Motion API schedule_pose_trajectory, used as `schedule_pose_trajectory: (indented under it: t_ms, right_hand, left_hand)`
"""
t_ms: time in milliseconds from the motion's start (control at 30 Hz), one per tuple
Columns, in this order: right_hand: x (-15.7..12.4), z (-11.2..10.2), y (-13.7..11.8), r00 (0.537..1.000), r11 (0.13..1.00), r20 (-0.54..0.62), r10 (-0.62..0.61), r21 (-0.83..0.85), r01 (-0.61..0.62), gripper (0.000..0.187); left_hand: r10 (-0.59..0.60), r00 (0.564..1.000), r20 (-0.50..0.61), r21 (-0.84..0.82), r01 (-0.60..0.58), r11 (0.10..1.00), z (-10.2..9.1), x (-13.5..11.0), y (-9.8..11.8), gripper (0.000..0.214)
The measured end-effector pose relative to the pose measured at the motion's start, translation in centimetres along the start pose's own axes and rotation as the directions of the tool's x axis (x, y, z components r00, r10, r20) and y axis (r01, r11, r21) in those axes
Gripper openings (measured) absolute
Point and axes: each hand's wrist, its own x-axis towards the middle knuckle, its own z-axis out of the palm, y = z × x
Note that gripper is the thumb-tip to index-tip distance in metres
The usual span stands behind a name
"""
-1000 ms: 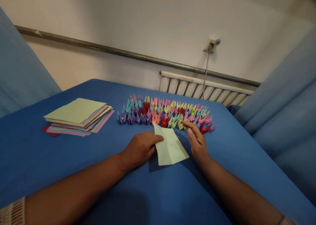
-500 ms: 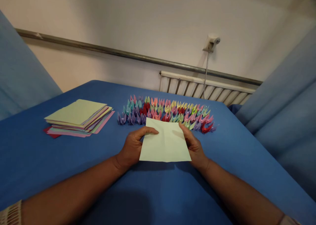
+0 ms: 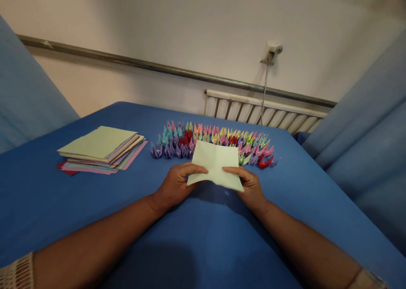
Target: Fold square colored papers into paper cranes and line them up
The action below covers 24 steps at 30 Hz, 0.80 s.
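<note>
So the fingers (image 3: 195, 169) on both sides are closed down to paper thickness: each thumb lies flat on top of a pale green square sheet of thin paper (image 3: 215, 160) and points in toward the middle, with the rest of the fingers tucked underneath, mostly hidden. Left hand (image 3: 174, 184) has the left side of it, right hand (image 3: 251, 189) has the right side, and the thumb tips are near each other but not touching. The sheet's up off the blue cloth-covered table (image 3: 127, 225), has a faint crease down the middle, and its near edge bows up a bit between the hands. Right behind it, partly blocked by it, are packed rows of small pointy folded-paper figures (image 3: 173, 148), kinda crane-like, in purple, teal, pink, red, yellow and green. Off to the left, well apart from the hands, there's a messy stack of multicoloured square paper (image 3: 98, 143), pale yellow-green on top, with pink and red corners poking out at the bottom. Past the table you've got a whitish ribbed radiator (image 3: 234, 109), a long metal rail (image 3: 127, 61) across a beige wall (image 3: 158, 18), and a white wall socket (image 3: 269, 54) with a thin cord hanging down. Light blue curtains (image 3: 364, 149) frame both sides.
</note>
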Motion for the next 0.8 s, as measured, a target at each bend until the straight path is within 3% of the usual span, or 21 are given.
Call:
schedule_pose_trajectory:
  t_ms: [233,433,567,633,733,800]
  right_hand:
    - [0.3,0.3,0.2,0.997,0.999,-0.063,0.043,0.006,-0.043,0.014]
    - [0.3,0.7,0.9,0.985,0.981,-0.093,0.145,0.143,-0.131,0.022]
    - [0.2,0.9,0.6,0.980,0.974,-0.125,0.157,0.181,-0.133,0.027]
    - [0.2,0.9,0.4,0.979,0.970,-0.146,0.140,0.218,-0.107,0.035]
    - [0.4,0.9,0.0,0.984,0.963,-0.137,0.118,0.259,-0.080,0.064]
    - [0.4,0.8,-0.1,0.987,0.965,-0.122,0.108,0.252,-0.075,0.078]
  left_hand:
    - [-0.138,0.986,-0.090,-0.141,0.124,0.982,0.4,0.5,-0.1,0.022]
    - [-0.319,0.939,-0.130,-0.161,0.297,0.941,0.5,0.5,-0.2,0.029]
    - [-0.389,0.906,-0.167,-0.308,0.327,0.894,0.7,0.6,0.1,0.033]
    - [-0.418,0.896,-0.150,-0.415,0.327,0.849,0.8,0.6,0.3,0.049]
    - [-0.446,0.888,-0.110,-0.561,0.315,0.766,0.9,0.7,0.6,0.075]
    - [-0.454,0.888,-0.077,-0.625,0.312,0.716,1.0,0.7,0.8,0.070]
